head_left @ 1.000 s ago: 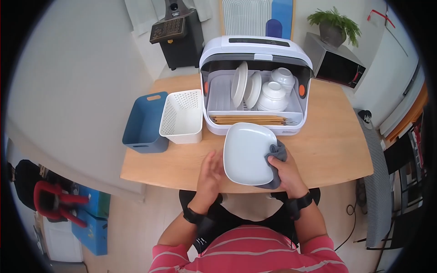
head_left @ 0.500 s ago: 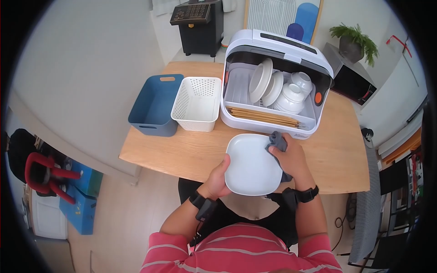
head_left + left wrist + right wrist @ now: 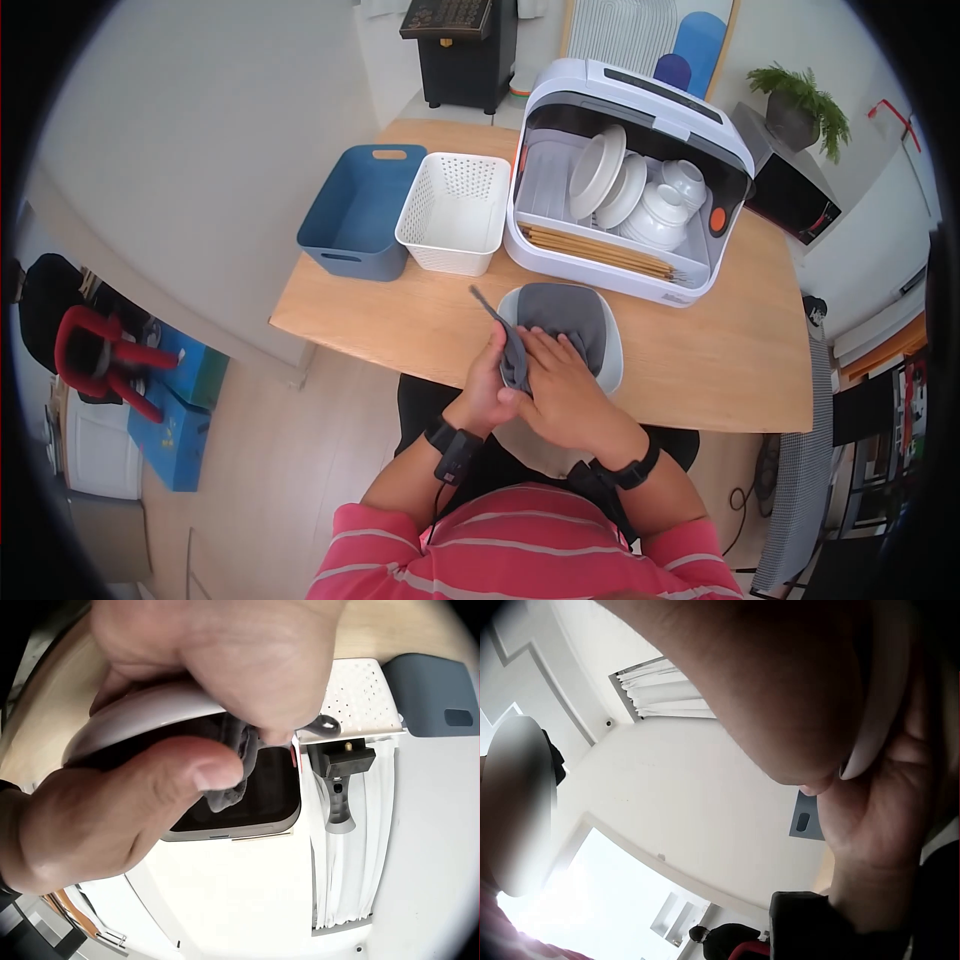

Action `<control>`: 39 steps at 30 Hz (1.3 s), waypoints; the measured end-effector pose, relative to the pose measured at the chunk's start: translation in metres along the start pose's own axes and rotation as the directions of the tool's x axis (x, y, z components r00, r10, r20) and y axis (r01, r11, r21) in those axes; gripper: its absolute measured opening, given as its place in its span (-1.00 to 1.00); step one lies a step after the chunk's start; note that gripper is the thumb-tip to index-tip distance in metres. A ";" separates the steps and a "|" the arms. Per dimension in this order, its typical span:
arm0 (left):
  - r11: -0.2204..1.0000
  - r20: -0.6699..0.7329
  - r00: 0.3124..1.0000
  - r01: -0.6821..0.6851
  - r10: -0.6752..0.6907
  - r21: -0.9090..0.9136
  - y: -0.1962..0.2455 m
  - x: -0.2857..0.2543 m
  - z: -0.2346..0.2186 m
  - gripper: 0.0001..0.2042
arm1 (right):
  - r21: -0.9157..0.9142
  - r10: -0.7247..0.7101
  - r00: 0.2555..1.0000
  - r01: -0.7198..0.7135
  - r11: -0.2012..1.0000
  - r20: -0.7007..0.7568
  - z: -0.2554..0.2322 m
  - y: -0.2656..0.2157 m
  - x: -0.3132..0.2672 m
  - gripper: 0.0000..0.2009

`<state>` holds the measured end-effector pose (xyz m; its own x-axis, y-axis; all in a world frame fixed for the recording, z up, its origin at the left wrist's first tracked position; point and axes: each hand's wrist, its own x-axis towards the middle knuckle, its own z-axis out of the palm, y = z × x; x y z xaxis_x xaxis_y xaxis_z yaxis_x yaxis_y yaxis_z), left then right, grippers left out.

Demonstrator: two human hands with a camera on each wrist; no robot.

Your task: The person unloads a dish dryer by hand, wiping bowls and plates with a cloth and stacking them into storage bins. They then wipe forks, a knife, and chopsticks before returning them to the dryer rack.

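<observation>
A white squarish plate (image 3: 612, 370) is held close in front of the torso, at the table's near edge. A dark grey cloth (image 3: 565, 303) covers much of its face, and a narrow fold of it stands up at the left rim. My left hand (image 3: 485, 385) grips the plate at that left side, thumb beside the cloth fold. My right hand (image 3: 568, 395) lies over the cloth with fingers extended, pressing it against the plate. In the left wrist view, bunched cloth (image 3: 232, 776) shows between both hands. The right wrist view catches a strip of the plate's rim (image 3: 874, 724).
A dish dryer (image 3: 600, 275) with a raised lid holds plates (image 3: 597, 175), bowls (image 3: 655, 218) and chopsticks (image 3: 600, 252). A white perforated basket (image 3: 450, 250) and a blue bin (image 3: 352, 255) stand left of it on the wooden table (image 3: 720, 350). A microwave (image 3: 785, 180) with a plant stands behind right.
The right hand has moved from the plate's right edge to its left part, bringing the cloth across the face. The left hand, apart from the plate at first, has taken hold of its left side.
</observation>
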<state>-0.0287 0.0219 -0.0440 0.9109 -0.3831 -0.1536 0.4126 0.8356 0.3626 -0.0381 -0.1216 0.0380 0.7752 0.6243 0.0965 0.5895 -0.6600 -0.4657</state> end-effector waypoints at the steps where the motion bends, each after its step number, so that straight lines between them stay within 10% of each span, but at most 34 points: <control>1: 0.999 0.036 0.999 -0.003 0.002 0.040 0.003 -0.003 0.002 -0.28 | -0.069 -0.054 0.998 0.055 0.996 0.020 -0.004 -0.001 -0.009 -0.37; 11: 0.993 0.146 0.986 -0.089 0.077 0.077 -0.009 0.007 0.010 -0.25 | -0.321 0.011 0.969 -0.093 0.942 -0.247 -0.042 0.046 -0.072 -0.72; 16: 0.984 0.053 0.999 -0.015 0.006 0.175 -0.008 0.004 0.006 -0.32 | -0.026 0.093 0.921 -0.111 0.994 -0.378 -0.037 0.082 -0.088 -0.78; 22: 0.976 0.041 0.995 0.085 -0.095 0.200 0.000 -0.006 0.005 -0.34 | 0.125 0.347 0.694 -0.350 0.928 -0.631 -0.037 0.121 -0.119 -0.73; 26: 0.885 0.029 0.991 -0.131 0.132 0.446 0.021 -0.011 0.054 -0.27 | 0.355 0.460 0.548 -0.291 0.888 -0.699 -0.032 0.139 -0.139 -0.71; 29: 0.232 0.245 0.855 -0.381 0.458 0.895 0.045 -0.001 0.093 -0.32 | 0.318 0.417 0.550 -0.271 0.909 -0.724 -0.030 0.140 -0.142 -0.70; 33: -0.403 0.551 0.660 -0.382 0.511 0.832 0.060 0.030 0.151 -0.34 | 0.295 0.397 0.536 -0.269 0.917 -0.746 -0.028 0.143 -0.145 -0.70; 39: -0.438 0.552 0.649 -0.350 0.524 0.828 0.077 0.092 0.158 -0.36 | 0.300 0.382 0.524 -0.237 0.924 -0.762 -0.029 0.145 -0.148 -0.72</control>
<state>0.0853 -0.0117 0.1148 0.8014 -0.0282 0.5975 -0.5087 -0.5576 0.6560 -0.0612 -0.3218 -0.0184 0.8040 -0.2436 0.5425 0.2926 -0.6322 -0.7175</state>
